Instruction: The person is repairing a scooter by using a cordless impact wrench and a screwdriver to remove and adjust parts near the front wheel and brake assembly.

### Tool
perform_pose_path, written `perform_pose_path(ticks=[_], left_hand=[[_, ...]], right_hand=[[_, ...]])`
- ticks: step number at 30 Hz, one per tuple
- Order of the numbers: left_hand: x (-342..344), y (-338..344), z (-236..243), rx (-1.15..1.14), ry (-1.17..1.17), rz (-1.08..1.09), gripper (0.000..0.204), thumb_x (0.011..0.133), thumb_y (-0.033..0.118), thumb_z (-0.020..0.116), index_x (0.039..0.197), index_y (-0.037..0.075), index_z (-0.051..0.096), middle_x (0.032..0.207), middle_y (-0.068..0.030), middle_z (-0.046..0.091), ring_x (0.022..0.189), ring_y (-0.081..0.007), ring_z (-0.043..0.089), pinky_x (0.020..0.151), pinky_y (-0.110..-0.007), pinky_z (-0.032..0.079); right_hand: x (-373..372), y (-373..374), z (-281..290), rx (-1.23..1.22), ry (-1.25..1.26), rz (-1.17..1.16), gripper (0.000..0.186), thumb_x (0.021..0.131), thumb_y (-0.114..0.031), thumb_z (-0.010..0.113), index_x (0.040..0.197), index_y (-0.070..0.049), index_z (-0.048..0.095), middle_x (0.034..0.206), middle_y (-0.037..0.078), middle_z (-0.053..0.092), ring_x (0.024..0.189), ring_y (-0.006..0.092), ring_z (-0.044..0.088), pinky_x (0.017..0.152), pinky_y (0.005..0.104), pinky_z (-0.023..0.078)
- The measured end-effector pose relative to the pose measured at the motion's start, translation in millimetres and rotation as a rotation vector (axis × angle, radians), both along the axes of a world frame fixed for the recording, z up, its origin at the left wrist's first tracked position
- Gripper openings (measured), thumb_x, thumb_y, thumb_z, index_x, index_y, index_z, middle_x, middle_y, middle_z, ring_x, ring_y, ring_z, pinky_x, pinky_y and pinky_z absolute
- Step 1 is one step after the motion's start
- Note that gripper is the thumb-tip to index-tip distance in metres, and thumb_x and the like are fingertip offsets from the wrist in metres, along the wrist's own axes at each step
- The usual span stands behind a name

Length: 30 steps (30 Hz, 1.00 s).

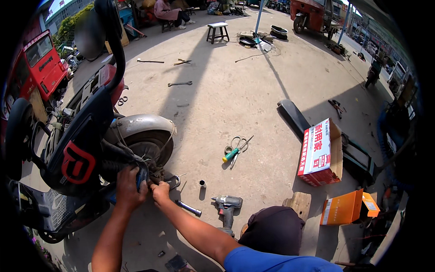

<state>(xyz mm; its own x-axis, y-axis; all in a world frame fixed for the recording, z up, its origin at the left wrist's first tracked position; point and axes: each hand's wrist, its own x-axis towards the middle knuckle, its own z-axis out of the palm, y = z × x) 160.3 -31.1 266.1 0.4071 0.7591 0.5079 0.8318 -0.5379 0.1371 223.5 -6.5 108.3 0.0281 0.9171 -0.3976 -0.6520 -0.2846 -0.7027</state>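
A dark electric scooter (74,136) with a red emblem stands at the left, its wheel (156,144) under a silver mudguard (140,124). Beside the wheel hub, my left hand (129,188) is closed round a dark, partly blue thing (142,177) whose kind I cannot make out. Close to its right, my right hand (160,192) has its fingers pinched at the lower hub; what they grip is hidden. Loose wires hang above both hands. A metal shackle-shaped part (174,182) sits just beyond my right fingers.
Near my right forearm lie a chrome socket bar (188,208), a socket (202,183) and a cordless impact wrench (227,209). Farther off are a green-handled screwdriver (232,154), scissors (240,143) and a spanner (180,83). Cardboard boxes (316,149) and a scooter seat (293,117) lie right.
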Motion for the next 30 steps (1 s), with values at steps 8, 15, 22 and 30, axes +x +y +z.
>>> perform_pose_path(ticks=[8, 15, 22, 30], left_hand=[[0.2, 1.8, 1.5, 0.039, 0.034, 0.017, 0.045, 0.078, 0.018, 0.063, 0.118, 0.000, 0.051, 0.114, -0.0235, 0.054, 0.102, -0.0427, 0.052, 0.090, -0.050, 0.041], [4.5, 3.9, 2.4, -0.001, 0.067, 0.028, 0.044, 0.078, 0.015, 0.064, 0.118, 0.001, 0.051, 0.113, -0.0211, 0.055, 0.101, -0.0410, 0.053, 0.092, -0.047, 0.040], [0.1, 3.2, -7.5, 0.012, 0.083, 0.055, 0.044, 0.080, 0.016, 0.064, 0.119, 0.001, 0.051, 0.117, -0.0211, 0.055, 0.105, -0.0407, 0.052, 0.094, -0.047, 0.040], [3.8, 4.1, -7.1, 0.010, 0.086, 0.066, 0.041, 0.082, 0.018, 0.064, 0.118, 0.001, 0.052, 0.117, -0.0209, 0.055, 0.106, -0.0404, 0.052, 0.094, -0.046, 0.040]], right_hand=[[-14.1, 11.5, -23.3, 0.004, -0.134, 0.011, 0.027, 0.083, -0.015, 0.074, 0.107, -0.002, 0.073, 0.098, 0.009, 0.073, 0.087, 0.0155, 0.064, 0.082, 0.0304, 0.049], [-3.1, 8.3, 6.6, -0.077, -0.039, -0.030, 0.021, 0.082, -0.008, 0.073, 0.101, 0.001, 0.072, 0.069, 0.000, 0.063, 0.051, 0.0061, 0.047, 0.047, 0.0252, 0.035], [-13.6, 4.4, 2.3, -0.161, 0.054, -0.102, 0.015, 0.079, -0.007, 0.077, 0.090, 0.001, 0.071, 0.069, 0.001, 0.063, 0.048, 0.0082, 0.047, 0.045, 0.0256, 0.035], [-5.7, 4.7, 17.8, -0.197, -0.035, -0.094, 0.015, 0.079, -0.010, 0.076, 0.083, 0.004, 0.070, 0.062, 0.001, 0.059, 0.047, 0.0104, 0.047, 0.044, 0.0289, 0.035]])
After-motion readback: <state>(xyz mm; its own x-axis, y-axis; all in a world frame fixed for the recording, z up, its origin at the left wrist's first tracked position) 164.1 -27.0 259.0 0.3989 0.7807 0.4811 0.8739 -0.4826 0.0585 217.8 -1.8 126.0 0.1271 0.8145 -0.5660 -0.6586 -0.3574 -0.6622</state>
